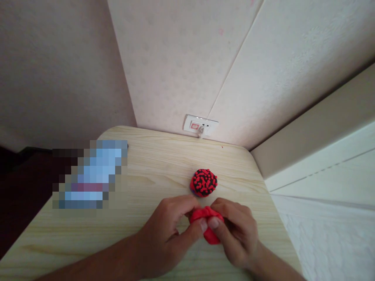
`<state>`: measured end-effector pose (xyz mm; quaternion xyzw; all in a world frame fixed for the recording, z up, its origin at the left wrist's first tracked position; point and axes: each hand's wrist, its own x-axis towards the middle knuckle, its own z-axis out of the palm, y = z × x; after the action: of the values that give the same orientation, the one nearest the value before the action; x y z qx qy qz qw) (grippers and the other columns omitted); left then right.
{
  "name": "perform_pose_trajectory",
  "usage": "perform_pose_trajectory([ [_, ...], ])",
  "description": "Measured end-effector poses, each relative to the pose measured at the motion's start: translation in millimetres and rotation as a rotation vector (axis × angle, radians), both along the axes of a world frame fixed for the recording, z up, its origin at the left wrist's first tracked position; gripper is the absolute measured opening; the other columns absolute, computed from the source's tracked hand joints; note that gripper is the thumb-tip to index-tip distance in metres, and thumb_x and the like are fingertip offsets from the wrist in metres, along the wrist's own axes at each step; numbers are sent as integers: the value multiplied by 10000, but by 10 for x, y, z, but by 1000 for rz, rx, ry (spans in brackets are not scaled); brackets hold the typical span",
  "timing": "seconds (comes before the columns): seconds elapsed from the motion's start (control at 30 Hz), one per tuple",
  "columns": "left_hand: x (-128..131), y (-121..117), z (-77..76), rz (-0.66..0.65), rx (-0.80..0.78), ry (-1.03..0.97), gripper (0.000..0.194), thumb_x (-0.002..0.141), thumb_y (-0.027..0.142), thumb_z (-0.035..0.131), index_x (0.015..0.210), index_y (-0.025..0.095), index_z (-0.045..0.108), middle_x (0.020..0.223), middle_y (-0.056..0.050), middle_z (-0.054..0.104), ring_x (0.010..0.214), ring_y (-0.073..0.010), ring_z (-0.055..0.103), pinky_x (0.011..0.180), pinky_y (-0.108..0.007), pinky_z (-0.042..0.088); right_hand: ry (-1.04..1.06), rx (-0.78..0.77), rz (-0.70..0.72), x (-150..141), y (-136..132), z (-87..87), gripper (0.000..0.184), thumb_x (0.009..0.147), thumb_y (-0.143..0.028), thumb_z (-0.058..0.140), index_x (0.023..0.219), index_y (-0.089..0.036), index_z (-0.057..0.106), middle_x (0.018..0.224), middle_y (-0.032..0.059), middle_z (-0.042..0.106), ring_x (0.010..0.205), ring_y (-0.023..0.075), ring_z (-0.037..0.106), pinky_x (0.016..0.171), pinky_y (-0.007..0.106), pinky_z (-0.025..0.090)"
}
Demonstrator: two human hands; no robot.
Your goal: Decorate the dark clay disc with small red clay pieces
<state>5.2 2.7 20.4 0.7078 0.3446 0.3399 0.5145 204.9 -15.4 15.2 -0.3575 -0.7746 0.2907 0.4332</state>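
A soft lump of red modelling clay (211, 235) is pinched between both hands, low in the view. My left hand (171, 230) grips its left side, with the thumb pressed into the middle. From the right, my right hand (238, 230) holds it the same way, and the two thumb tips nearly meet. The clay looks folded along its upper edge; its underside is hidden by the fingers. Just beyond the hands sits a small round clay piece (204, 182), black on top with red squiggles and dots, and a red and bluish side.
The pale wood-grain table (152, 164) has rounded far corners. A pixelated, blurred-out flat object (93, 171) lies at the left. Behind the table, a wall socket (200, 124) with a clear plug sits low on the wall. White quilted fabric (328, 242) lies at the right.
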Motion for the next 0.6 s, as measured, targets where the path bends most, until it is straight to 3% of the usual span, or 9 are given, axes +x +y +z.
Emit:
perform_pose_trajectory([
  [0.2, -3, 16, -19, -110, -10, -24, 342, 1037, 311, 510, 724, 176, 543, 676, 28, 509, 637, -128, 495, 631, -259, 353, 35, -147, 54, 12, 29, -28, 235, 967, -359, 609, 795, -221, 525, 591, -47, 484, 492, 102, 447, 491, 244, 316],
  [0.43, -2, 0, -7, -119, -211, -135, 458, 1045, 451, 512, 674, 184, 478, 641, 43, 424, 618, -123, 415, 607, -259, 332, 45, -187, -12, -41, -20, -83, 317, 1064, -229, 451, 753, -214, 510, 595, -48, 465, 502, 93, 439, 512, 238, 327],
  [0.6, 64, -39, -89, -147, -473, -297, 324, 882, 431, 766, 930, 157, 599, 836, -5, 587, 776, -163, 546, 708, -265, 464, 82, -133, -142, -56, -30, -99, 290, 1055, -209, 498, 773, -212, 566, 637, -36, 511, 550, 102, 457, 526, 238, 336],
])
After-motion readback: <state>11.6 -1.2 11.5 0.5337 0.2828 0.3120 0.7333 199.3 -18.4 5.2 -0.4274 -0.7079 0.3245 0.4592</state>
